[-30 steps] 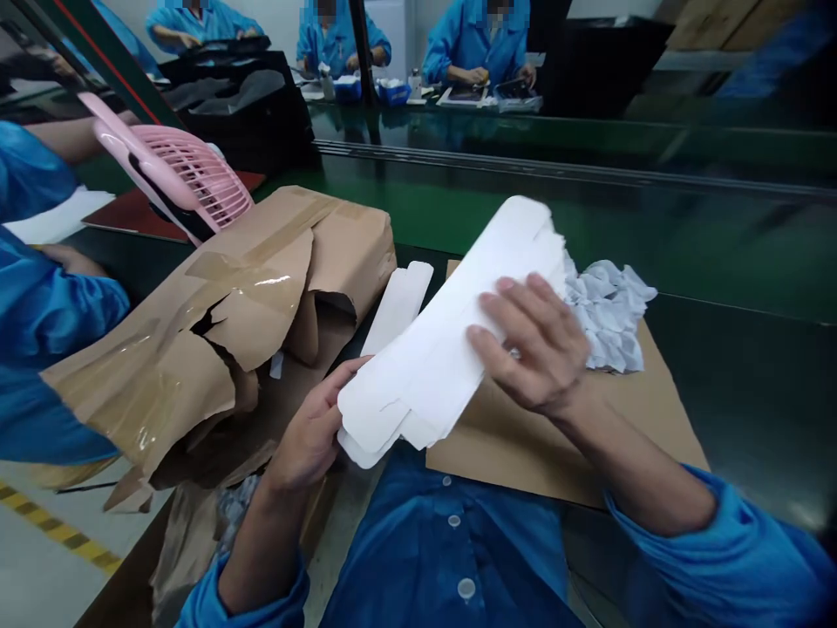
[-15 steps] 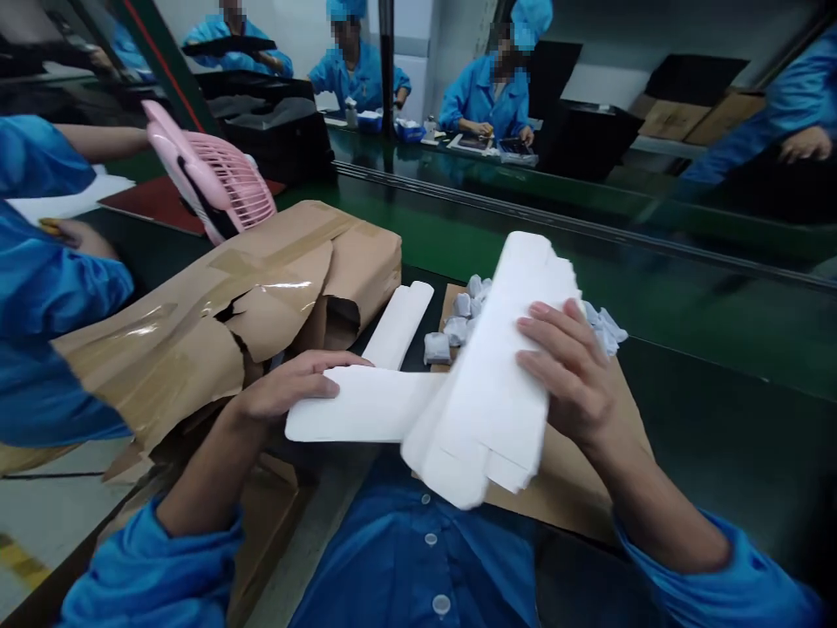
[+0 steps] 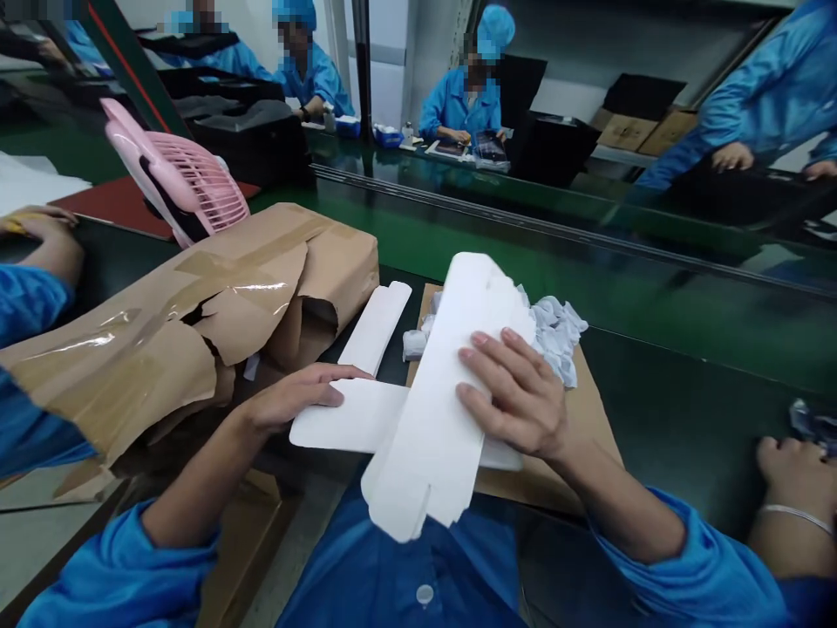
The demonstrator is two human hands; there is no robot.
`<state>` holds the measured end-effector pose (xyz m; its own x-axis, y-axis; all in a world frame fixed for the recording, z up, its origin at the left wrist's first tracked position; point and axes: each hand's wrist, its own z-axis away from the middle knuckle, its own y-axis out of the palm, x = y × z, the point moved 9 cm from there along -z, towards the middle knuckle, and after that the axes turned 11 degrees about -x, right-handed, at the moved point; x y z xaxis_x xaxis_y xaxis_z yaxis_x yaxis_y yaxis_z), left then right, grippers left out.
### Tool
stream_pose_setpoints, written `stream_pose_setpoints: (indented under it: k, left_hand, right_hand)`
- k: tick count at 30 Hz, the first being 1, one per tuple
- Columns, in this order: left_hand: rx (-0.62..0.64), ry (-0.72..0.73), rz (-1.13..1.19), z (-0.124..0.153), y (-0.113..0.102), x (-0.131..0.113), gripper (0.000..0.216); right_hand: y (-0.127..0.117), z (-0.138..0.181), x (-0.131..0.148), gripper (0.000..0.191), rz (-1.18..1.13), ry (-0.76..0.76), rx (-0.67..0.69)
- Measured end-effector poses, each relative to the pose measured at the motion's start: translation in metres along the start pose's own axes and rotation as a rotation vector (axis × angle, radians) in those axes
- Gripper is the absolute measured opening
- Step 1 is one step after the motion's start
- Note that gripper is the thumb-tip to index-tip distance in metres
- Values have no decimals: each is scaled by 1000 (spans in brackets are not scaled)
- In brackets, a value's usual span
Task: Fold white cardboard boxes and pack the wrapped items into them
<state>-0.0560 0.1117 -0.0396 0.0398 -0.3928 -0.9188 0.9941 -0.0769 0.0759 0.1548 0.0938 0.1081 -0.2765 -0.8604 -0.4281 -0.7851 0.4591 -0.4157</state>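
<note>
Lowered since before, the carton stack (image 3: 425, 436) sits clasped in my right grip (image 3: 523, 406); my left grip (image 3: 294, 399), unclenched, slides 1 blank (image 3: 346, 423) clear.

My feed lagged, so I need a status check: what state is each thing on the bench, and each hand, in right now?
Left hand: flat on single blank, fingers straight.
Right hand: gripping stack of blanks, unfolded, held slantwise over the single blank.
Spare blank: lying flat, untouched.
Brown wrapping: torn open.
Pink fan: tilted back; running or not, unclear.
White packets: heaped on cardboard sheet.
</note>
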Motion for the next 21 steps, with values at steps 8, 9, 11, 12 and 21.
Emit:
stream_pose_setpoints:
  k: [8,9,11,12,21]
  left_hand:
    - [-471,129,202,22,-41,24,60]
    - [-479,136,191,24,-44,24,61]
    - [-465,142,116,32,-50,13,60]
    - [-443,155,25,36,-54,0,57]
    - [-120,322,-1169,-24,-28,-211,26]
  right_hand:
    - [-5,31,-45,20,309,161,40]
    - [-3,34,-48,22,306,165,44]
    - [-1,39,-52,27,296,176,47]
    - [-2,40,-54,29,291,187,38]
    - [-35,55,-63,35,257,307,-104]
